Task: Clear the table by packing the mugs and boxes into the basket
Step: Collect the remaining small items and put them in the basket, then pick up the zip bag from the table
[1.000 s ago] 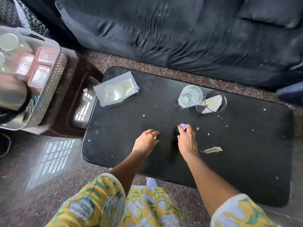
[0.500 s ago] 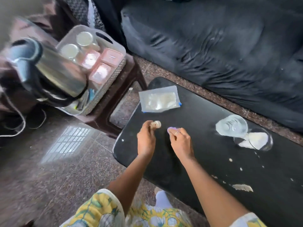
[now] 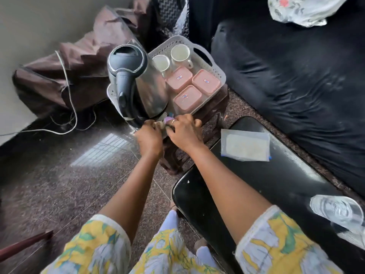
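Scraps (image 3: 165, 121) are being pinched in both hands, left hand (image 3: 149, 138) and right hand (image 3: 184, 133), at the basket (image 3: 220, 75)'s six o'clock edge, probably for dropping inside.

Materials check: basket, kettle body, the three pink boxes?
Basket: looks like white moulded plastic, matte, with a perforated lattice wall and a cut-out handle.
Kettle: body appears to be polished stainless steel with blurred mirror reflections; lid and handle look like black plastic.
Pink boxes: likely plastic, satin pink lids with small printed marks.
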